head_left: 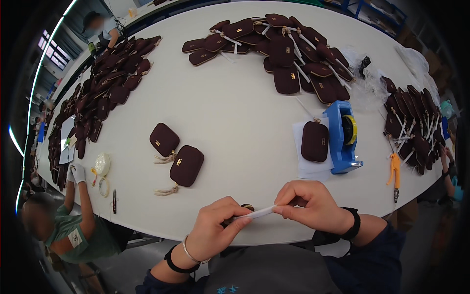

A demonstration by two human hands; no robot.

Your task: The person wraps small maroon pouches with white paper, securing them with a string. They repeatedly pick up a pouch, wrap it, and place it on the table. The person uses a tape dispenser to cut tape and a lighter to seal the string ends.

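Both my hands come together at the table's near edge, pinching a narrow white strip [262, 212] stretched between them. My left hand [220, 224] has its left end between thumb and fingers; my right hand [313, 207] grips the other end. Behind the strip, a small dark item with a gold edge [248, 207] is mostly hidden by my fingers, so its kind cannot be made out. Ahead of my left hand lie two dark maroon zip pouches, one nearer [187, 165] and one farther [164, 139], each with a beige tassel. Another maroon pouch [315, 141] lies on white paper [299, 169].
A blue tape dispenser [341, 132] stands beside the paper. Orange-handled pliers [394, 171] lie at right. Pouch piles sit at left [117, 73], far middle [281, 49] and right [413, 117]. A gloved co-worker [81, 215] sits at left near a white roll [102, 164].
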